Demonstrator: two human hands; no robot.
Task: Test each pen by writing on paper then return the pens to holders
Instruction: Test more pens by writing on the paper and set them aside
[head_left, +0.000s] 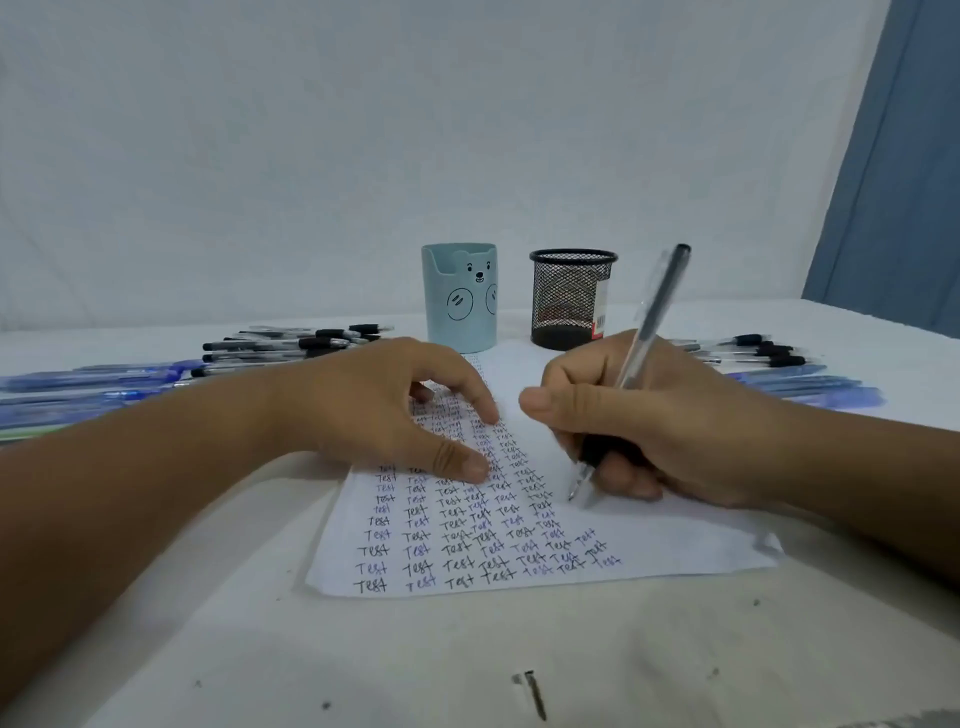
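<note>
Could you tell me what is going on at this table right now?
A person is testing pens. The right hand grips a clear pen with its tip at the paper, which is already filled with rows of "Test". The left hand presses the sheet flat. The bear holder and mesh holder stand behind.

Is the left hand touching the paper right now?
Touching. The head view shows the left hand with its thumb and fingertips pressed on the paper, over the written rows.

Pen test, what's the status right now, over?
Right hand grips pen, tip on paper. Left hand presses the sheet flat. Both holders, bear cup and mesh cup, unobstructed.
</note>
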